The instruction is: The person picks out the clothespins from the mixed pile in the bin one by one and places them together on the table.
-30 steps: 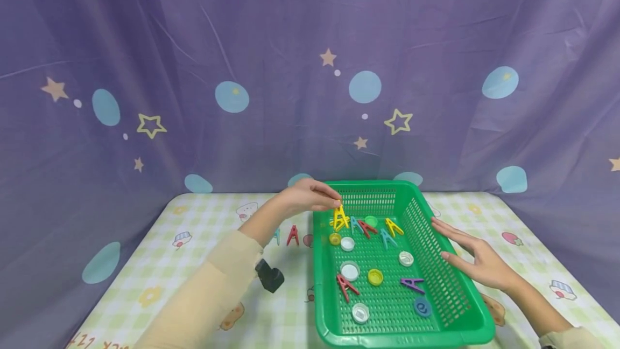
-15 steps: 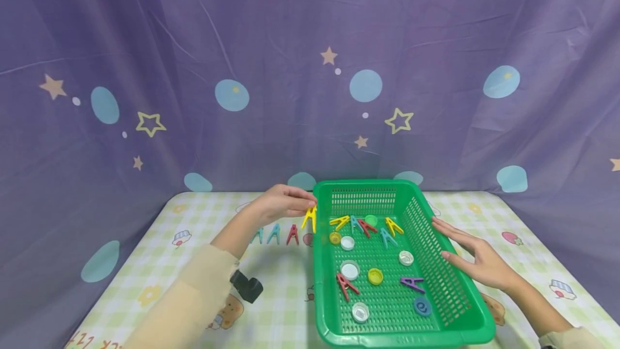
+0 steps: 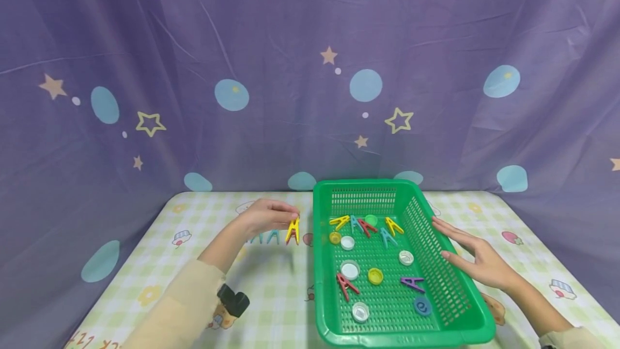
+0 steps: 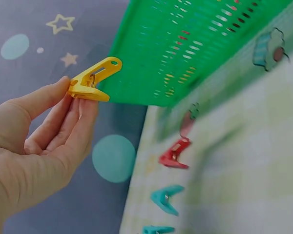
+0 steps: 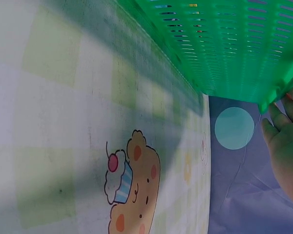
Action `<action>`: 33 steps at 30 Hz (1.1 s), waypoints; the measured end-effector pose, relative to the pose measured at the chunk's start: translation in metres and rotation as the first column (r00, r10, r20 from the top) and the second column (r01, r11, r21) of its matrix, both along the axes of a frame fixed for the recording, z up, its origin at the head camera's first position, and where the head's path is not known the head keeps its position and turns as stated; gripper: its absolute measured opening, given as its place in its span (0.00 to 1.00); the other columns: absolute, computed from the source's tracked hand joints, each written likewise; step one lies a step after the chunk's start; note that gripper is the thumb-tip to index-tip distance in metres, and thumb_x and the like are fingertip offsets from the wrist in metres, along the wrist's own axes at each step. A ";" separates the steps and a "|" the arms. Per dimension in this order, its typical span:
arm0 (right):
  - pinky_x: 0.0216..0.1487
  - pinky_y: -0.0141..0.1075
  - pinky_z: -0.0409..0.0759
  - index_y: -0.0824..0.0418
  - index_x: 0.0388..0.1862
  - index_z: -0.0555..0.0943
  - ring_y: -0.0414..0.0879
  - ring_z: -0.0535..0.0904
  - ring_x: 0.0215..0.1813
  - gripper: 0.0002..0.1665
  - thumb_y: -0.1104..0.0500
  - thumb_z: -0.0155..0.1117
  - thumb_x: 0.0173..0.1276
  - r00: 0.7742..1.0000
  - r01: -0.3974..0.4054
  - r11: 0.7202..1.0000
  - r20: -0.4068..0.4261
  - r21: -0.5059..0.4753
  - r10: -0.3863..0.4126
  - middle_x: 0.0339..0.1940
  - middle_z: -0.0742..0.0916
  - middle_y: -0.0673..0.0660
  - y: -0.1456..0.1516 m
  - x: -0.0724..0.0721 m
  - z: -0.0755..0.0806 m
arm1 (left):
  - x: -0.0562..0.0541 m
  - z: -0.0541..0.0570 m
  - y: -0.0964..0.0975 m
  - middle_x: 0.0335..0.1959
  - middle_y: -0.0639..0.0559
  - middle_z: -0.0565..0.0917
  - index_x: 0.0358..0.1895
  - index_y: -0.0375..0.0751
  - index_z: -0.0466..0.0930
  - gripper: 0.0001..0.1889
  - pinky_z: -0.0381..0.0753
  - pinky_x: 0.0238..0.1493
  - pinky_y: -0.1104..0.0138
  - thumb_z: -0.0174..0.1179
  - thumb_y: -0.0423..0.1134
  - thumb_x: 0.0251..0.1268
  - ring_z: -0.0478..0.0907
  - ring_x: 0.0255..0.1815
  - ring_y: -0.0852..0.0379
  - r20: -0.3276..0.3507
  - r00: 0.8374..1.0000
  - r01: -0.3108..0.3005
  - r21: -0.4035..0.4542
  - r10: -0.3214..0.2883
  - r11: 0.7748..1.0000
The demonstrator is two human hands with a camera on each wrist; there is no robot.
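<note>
My left hand [image 3: 266, 217] pinches a yellow clothespin [image 4: 95, 80] between thumb and fingertips, held above the table left of the green basket [image 3: 402, 340]. In the left wrist view, a red clothespin [image 4: 175, 154] and a teal clothespin [image 4: 167, 198] lie in a row on the cloth, with part of another teal one below. My right hand [image 3: 477, 260] rests on the basket's right rim with fingers straight. Inside the basket lie yellow [image 3: 394, 226], teal [image 3: 387, 238], red [image 3: 346, 286] and purple clothespins [image 3: 412, 284].
Several bottle caps share the basket floor, among them a yellow cap [image 3: 375, 276], a white cap [image 3: 350, 270] and a blue cap [image 3: 422, 306]. A checked cloth [image 3: 164, 263] covers the table. Behind it hangs a purple curtain [image 3: 290, 42].
The left hand has carried the yellow clothespin from over the basket leftward across the rim and lower, to in front of the red clothespin on the table. The right hand stays put.
</note>
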State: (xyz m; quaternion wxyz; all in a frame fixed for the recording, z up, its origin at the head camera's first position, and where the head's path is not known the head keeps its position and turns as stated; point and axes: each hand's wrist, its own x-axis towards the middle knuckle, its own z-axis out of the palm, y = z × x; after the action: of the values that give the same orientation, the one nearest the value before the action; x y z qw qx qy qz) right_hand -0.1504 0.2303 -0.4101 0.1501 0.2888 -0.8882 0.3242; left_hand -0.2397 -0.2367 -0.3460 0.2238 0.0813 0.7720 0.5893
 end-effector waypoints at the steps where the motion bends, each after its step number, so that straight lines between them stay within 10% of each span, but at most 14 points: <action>1: 0.62 0.09 0.55 0.60 0.72 0.66 0.22 0.57 0.73 0.37 0.68 0.62 0.63 1.000 0.000 1.000 0.000 0.000 0.000 0.74 0.69 0.62 0.000 0.000 0.000 | 0.000 -0.003 -0.001 0.52 0.43 0.84 0.57 0.29 0.76 0.20 0.78 0.63 0.57 0.61 0.37 0.66 0.83 0.51 0.56 0.002 1.000 -0.011 -0.003 0.011 1.000; 19: 0.61 0.09 0.56 0.61 0.72 0.65 0.21 0.57 0.73 0.36 0.68 0.62 0.64 1.000 0.007 1.000 0.013 0.007 -0.007 0.74 0.69 0.63 -0.001 0.001 0.001 | 0.004 -0.056 -0.009 0.43 0.42 0.87 0.51 0.22 0.78 0.17 0.83 0.54 0.56 0.63 0.31 0.61 0.85 0.38 0.59 0.026 0.995 -0.099 0.020 0.098 0.995; 33: 0.62 0.09 0.56 0.60 0.72 0.65 0.22 0.56 0.74 0.37 0.68 0.62 0.64 1.000 0.001 1.000 0.025 -0.001 -0.001 0.74 0.68 0.62 0.001 0.001 0.000 | 0.008 -0.074 0.008 0.38 0.41 0.88 0.41 0.29 0.85 0.09 0.87 0.43 0.62 0.66 0.29 0.57 0.87 0.36 0.53 -0.026 0.979 -0.206 -0.156 0.204 0.966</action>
State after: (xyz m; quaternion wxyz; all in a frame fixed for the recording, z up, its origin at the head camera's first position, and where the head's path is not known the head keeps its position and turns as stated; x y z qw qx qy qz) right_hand -0.1495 0.2308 -0.4105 0.1391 0.2844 -0.8900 0.3282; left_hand -0.2314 -0.2284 -0.4198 0.1635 -0.0141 0.8217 0.5458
